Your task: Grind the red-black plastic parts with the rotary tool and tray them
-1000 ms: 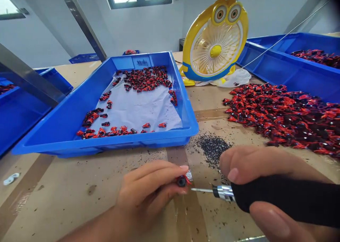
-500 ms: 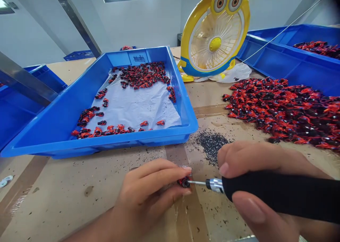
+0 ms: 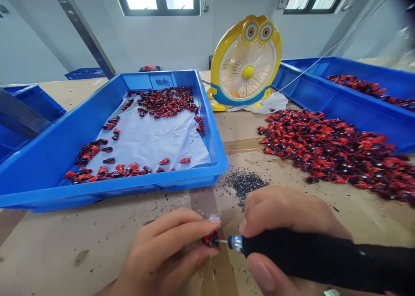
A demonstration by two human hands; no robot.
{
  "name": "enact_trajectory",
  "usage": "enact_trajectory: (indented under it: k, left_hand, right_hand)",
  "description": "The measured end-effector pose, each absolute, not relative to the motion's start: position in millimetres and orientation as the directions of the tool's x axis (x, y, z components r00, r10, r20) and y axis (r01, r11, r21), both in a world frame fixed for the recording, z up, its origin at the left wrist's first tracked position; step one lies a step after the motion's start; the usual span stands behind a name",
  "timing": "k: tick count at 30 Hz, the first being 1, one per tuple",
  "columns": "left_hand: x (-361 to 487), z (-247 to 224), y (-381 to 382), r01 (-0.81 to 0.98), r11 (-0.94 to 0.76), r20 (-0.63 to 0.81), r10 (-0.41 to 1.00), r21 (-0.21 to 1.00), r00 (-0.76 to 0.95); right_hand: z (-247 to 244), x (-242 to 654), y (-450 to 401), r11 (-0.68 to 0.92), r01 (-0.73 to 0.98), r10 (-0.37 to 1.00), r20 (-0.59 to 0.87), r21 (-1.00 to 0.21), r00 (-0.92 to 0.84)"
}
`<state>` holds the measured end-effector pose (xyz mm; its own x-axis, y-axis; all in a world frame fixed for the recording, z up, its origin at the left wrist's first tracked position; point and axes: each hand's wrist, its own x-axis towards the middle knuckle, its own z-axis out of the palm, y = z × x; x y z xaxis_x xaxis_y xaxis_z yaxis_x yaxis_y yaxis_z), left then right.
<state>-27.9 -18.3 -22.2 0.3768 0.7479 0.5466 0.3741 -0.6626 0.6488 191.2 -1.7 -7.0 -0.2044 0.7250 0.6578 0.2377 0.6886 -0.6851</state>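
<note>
Between the thumb and fingers of my left hand [image 3: 171,248] is a small red and black part [image 3: 210,239], its round open end turned to the right. My right hand [image 3: 285,218] is wrapped round a black electric screwdriver [image 3: 301,255], a pen-like power tool with a silver collar. Its thin metal bit [image 3: 223,241] points left and meets the part's open end; how deep it goes I cannot tell. Black shavings [image 3: 246,183] lie in a small heap on the table just beyond my right hand.
A blue tray [image 3: 223,164] lined with white sheet holds many similar parts at the left. To the right spreads a large pile of red and black parts [image 3: 324,144], with blue bins [image 3: 350,101] behind it. A yellow fan [image 3: 248,71] stands at the back.
The view has tilted up, so the table things sit lower and further left. The screwdriver's collar is closer to the part, and less of the bit shows.
</note>
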Motion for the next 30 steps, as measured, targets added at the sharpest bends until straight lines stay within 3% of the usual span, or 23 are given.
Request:
enact_trajectory:
  k: [5, 11, 18, 30]
  left_hand:
    - [-33, -26, -21, 0.364, -0.649, 0.519, 0.757, 0.668, 0.396]
    - [-32, -25, -21, 0.351, -0.648, 0.518, 0.757, 0.676, 0.398]
    - [-31, -27, -25, 0.393, -0.604, 0.476, 0.793, 0.694, 0.379]
    - [-30, -24, -17, 0.352, -0.667, 0.539, 0.741, 0.656, 0.401]
  right_hand:
    - [6, 195, 10, 0.782, 0.240, 0.623, 0.708, -0.576, -0.332]
    - [-3, 204, 11, 0.791, 0.212, 0.604, 0.677, -0.574, -0.421]
    - [-9, 198, 9, 0.821, 0.116, 0.558, 0.745, -0.559, -0.365]
    - [-6, 200, 8, 0.816, 0.170, 0.573, 0.732, -0.553, -0.369]
